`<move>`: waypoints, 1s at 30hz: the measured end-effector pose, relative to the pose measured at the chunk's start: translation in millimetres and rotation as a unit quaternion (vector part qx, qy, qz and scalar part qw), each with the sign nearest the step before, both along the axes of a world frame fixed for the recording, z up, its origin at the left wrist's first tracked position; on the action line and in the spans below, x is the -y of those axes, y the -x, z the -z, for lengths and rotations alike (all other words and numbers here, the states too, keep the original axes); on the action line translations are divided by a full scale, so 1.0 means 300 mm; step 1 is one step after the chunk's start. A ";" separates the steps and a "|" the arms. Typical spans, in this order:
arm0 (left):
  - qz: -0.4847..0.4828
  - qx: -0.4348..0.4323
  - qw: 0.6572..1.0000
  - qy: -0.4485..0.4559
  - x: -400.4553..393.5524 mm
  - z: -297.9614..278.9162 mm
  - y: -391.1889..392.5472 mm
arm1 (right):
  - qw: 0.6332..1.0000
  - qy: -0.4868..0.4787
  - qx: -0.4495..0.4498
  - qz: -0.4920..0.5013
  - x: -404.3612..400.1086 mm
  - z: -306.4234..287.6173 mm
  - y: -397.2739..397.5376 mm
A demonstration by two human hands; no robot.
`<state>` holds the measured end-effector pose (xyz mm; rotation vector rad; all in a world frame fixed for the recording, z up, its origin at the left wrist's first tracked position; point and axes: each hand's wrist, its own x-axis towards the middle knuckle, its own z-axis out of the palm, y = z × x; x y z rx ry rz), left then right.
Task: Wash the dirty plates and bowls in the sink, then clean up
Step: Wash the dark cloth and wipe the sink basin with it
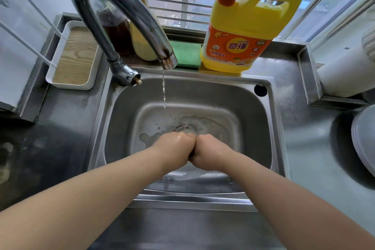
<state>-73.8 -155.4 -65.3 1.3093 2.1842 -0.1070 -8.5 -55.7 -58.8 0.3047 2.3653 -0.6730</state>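
On the far left, we are noting a white tray [74, 55] with a wood-grain floor sitting on the table [50, 148], beside the tap base. The tap [119, 16] is arching over the sink [272, 128] and letting a thin stream [164, 89] fall toward the basin's far side, short of our hands.

We are holding both hands low in the sink, knuckles pressed together. The left hand [174, 148] and right hand [211, 151] are both curled, fingers tucked under; whether they are gripping anything between them we cannot tell. Likely we are rubbing or rinsing them, since suds [194, 126] are lying around the drain just beyond.

No plates or bowls are showing in the basin. Behind it, a green sponge [185, 55] and yellow detergent jug [243, 32] are standing on the ledge, within reach for washing. At far right, a pale stack of plates [363, 138] is sitting on the table, probably washed and set aside; the task is looking near its cleanup stage.
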 end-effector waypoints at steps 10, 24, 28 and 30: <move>0.033 -0.008 0.992 -0.123 0.090 0.095 -0.032 | 0.897 0.339 0.140 0.246 -0.010 0.093 -0.089; -0.588 0.501 0.610 -0.176 0.143 0.102 -0.007 | 0.645 0.460 -0.128 0.597 0.007 0.127 -0.111; -0.623 0.526 0.540 -0.209 0.145 0.111 0.010 | 0.613 0.506 -0.166 0.583 -0.015 0.098 -0.104; -0.604 0.556 0.520 -0.235 0.138 0.099 0.008 | 0.613 0.524 -0.151 0.572 -0.014 0.083 -0.101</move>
